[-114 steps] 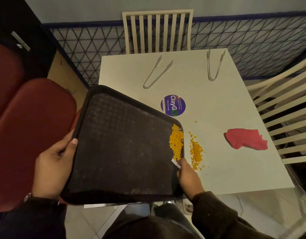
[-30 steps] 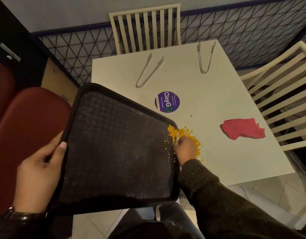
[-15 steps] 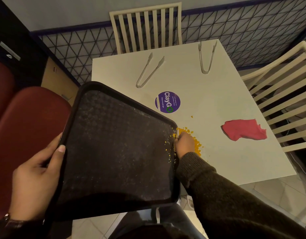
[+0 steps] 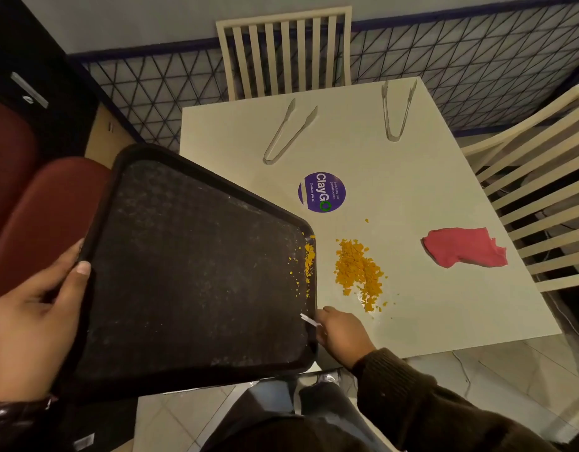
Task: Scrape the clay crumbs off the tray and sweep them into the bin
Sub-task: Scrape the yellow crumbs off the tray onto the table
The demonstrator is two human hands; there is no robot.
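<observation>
Head cam: L hand (image 4: 30, 324) grips black tray (image 4: 184, 272) by left rim, thumb on top; R hand (image 4: 343, 334) pinches white scraper (image 4: 309, 320) at right rim, clay crumbs (image 4: 309, 259) farther along rim, clear of fingers.

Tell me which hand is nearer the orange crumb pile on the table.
Right. The right hand, holding a white scraper, is just below the crumb pile in view, beside the right rim of the tray. The left hand grips its left rim, the whole tray between.
</observation>
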